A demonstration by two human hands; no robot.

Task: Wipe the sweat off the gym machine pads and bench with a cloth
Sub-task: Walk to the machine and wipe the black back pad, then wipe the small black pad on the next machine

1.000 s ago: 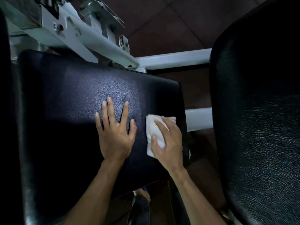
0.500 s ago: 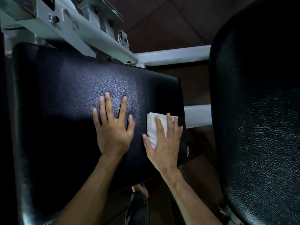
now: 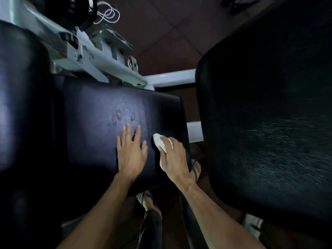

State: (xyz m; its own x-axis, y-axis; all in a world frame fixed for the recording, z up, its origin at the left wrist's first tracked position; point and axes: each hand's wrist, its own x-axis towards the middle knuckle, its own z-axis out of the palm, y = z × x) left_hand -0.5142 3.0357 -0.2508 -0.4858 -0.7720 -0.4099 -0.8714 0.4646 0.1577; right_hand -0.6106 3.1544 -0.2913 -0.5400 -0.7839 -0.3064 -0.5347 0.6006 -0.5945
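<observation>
A black padded bench seat (image 3: 100, 126) fills the middle of the head view, with faint finger marks on its leather above my left hand. My left hand (image 3: 130, 151) lies flat on the pad, fingers spread, holding nothing. Just to its right, my right hand (image 3: 175, 159) presses a bunched white cloth (image 3: 159, 142) against the pad near its right edge. Most of the cloth is hidden under the palm and fingers.
A large black pad (image 3: 269, 123) rises on the right, another rounded pad (image 3: 21, 105) on the left. The white steel frame (image 3: 111, 65) with a coiled cord (image 3: 107, 14) runs behind the seat. My feet in sandals (image 3: 146, 198) stand on the dark tiled floor below.
The view has pulled back and shifted, showing more frame and the left pad. My right hand has bunched the cloth and swept it left toward my left hand, which slid nearer, leaving finger marks.
</observation>
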